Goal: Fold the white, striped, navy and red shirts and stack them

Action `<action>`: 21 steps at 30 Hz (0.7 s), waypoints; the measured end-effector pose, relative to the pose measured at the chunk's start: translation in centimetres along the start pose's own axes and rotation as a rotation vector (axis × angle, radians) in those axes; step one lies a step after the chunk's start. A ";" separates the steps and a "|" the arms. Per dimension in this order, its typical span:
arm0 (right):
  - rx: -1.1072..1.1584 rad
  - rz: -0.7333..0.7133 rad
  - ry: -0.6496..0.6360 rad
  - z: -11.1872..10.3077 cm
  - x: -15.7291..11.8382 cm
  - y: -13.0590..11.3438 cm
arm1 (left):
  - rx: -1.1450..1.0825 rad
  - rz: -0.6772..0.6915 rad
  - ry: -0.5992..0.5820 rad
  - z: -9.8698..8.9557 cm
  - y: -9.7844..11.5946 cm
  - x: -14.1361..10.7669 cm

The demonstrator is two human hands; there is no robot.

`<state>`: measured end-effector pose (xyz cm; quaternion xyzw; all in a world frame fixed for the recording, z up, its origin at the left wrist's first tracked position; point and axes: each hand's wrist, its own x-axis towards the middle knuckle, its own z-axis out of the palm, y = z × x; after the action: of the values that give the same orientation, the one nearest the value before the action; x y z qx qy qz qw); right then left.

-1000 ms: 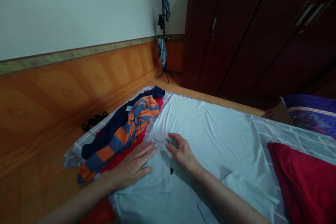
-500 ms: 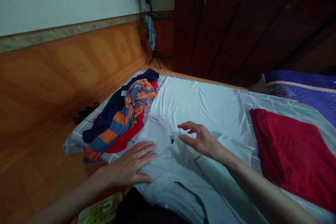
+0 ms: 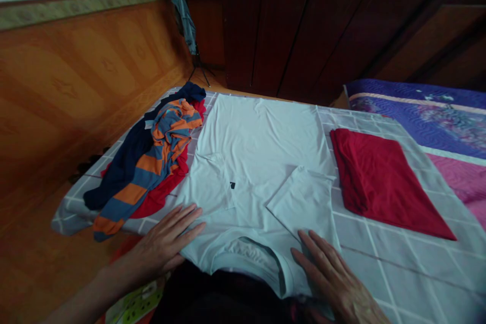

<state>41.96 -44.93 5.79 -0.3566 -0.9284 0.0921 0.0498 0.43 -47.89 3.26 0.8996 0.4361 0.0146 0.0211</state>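
A pale T-shirt (image 3: 261,136) lies spread on the bed, its neckline toward me and its hem at the far side. Both sleeves are turned inward over the body, and a small dark label shows near the left sleeve. My left hand (image 3: 170,235) rests with fingers extended on the left shoulder of the shirt. On the right shoulder, below the turned-in right sleeve, my right hand (image 3: 328,268) lies flat with its fingers stretched out. Neither hand grips the cloth.
Left of the shirt is a heap with a striped orange-and-grey garment (image 3: 152,162) and navy and red clothes. A folded red garment (image 3: 383,182) lies on the right over the checked sheet (image 3: 379,258). A power strip (image 3: 140,306) sits low at left. Dark wardrobes (image 3: 281,25) stand behind.
My right hand has moved from above the shirt's middle down to its right shoulder. The right sleeve now lies flat, turned inward. My left hand stays at the left shoulder, and the view has shifted.
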 end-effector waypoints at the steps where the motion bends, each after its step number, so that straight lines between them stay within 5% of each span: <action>1: -0.010 0.004 0.005 0.1 -0.2 -0.2 | -0.007 0.008 0.004 -0.3 -0.2 0.1; 12: -0.025 0.002 0.115 2.8 -0.4 1.1 | -0.139 -0.006 0.106 -1.4 -0.7 1.0; 21: -0.222 -0.067 0.270 2.2 0.7 0.5 | -0.013 0.054 0.200 -0.2 -1.1 0.8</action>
<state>41.43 -44.41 3.55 -0.3381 -0.9290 -0.0615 0.1375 0.05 -46.63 3.43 0.9049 0.4113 0.1080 -0.0171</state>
